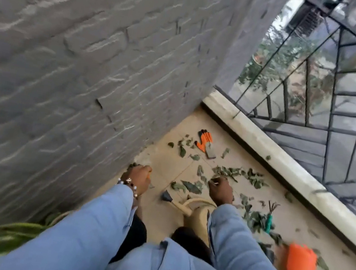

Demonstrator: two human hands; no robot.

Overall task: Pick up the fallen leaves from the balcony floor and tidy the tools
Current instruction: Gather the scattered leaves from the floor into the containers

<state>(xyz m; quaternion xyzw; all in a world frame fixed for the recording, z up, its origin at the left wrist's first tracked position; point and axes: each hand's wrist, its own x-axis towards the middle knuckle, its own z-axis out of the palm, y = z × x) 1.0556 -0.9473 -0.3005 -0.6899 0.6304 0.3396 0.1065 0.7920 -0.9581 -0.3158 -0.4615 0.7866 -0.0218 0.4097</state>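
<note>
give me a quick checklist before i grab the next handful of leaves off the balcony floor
1. Left hand free for leaves: not ok, it grips something with an orange handle.
2. Right hand free: cannot tell, fingers curled at the leaves, maybe pinching one.
3. Leaves within reach: ok, scattered just ahead of both hands.
4. Watering can out of the way: not ok, it sits between the arms.
5. Tools tidied: not ok, orange gloves near the wall and green hand rake lie among leaves.
6. Bin for the leaves: cannot tell, orange object at right is blurred.
</note>
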